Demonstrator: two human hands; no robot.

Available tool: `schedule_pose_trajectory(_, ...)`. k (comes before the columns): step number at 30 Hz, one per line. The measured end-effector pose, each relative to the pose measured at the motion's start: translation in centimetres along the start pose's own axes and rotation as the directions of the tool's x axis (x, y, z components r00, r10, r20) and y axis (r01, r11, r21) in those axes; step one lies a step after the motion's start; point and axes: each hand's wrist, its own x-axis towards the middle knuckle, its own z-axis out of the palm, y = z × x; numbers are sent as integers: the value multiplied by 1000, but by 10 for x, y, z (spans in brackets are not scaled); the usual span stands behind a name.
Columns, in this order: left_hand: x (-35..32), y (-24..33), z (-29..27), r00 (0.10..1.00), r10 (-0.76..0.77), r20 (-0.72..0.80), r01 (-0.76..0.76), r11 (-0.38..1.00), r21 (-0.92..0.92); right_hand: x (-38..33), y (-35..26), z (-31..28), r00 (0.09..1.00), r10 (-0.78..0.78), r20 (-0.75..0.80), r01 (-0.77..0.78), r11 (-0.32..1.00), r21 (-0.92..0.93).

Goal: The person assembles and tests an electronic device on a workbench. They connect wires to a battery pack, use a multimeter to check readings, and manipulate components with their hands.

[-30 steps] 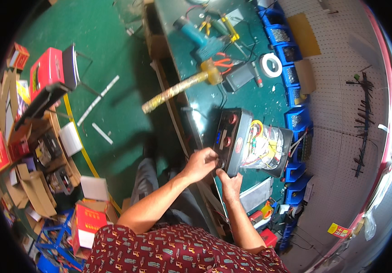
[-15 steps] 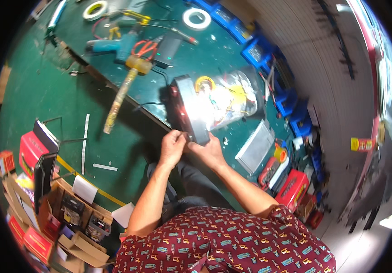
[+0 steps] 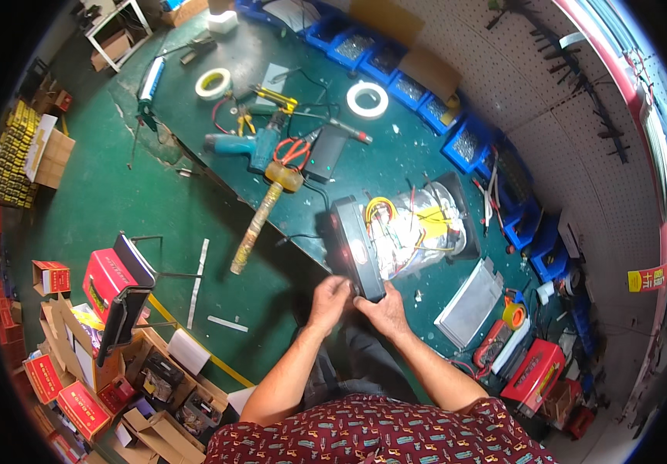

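Note:
A black battery case [image 3: 355, 246] with a wire-wrapped silvery pack [image 3: 419, 236] behind it lies on the green workbench [image 3: 395, 166] near its front edge. My left hand [image 3: 329, 298] and my right hand [image 3: 380, 307] both grip the black front panel at its lower corner. Yellow and red wires curl over the pack.
A wooden-handled mallet [image 3: 260, 220], a teal drill [image 3: 244, 145], red-handled scissors [image 3: 293, 149] and tape rolls [image 3: 368, 99] lie on the bench. Blue parts bins [image 3: 465, 143] line the pegboard wall. A grey tray [image 3: 469, 303] and red meter [image 3: 535, 373] sit right. Red boxes [image 3: 105, 274] and cartons [image 3: 155, 379] crowd the floor left.
The view has swung round so the bench now stretches up and left. Both hands stay on the black case's front panel.

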Motion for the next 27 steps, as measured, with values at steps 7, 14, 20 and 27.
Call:
schedule_pose_trajectory(7,-6,13,14,982,113,-153,-128,987,-92,4,18,6,1000,-12,9,12,998,68)
schedule_pose_trajectory(14,-9,33,12,994,89,-59,-102,956,-276,13,10,3,994,-63,86,48,985,165)
schedule_pose_trajectory(20,6,29,1,999,-33,6,32,997,68,14,16,5,995,-33,91,18,987,158)
schedule_pose_trajectory(27,7,56,-15,930,-327,170,303,941,150,6,12,6,1000,21,3,-22,990,141)
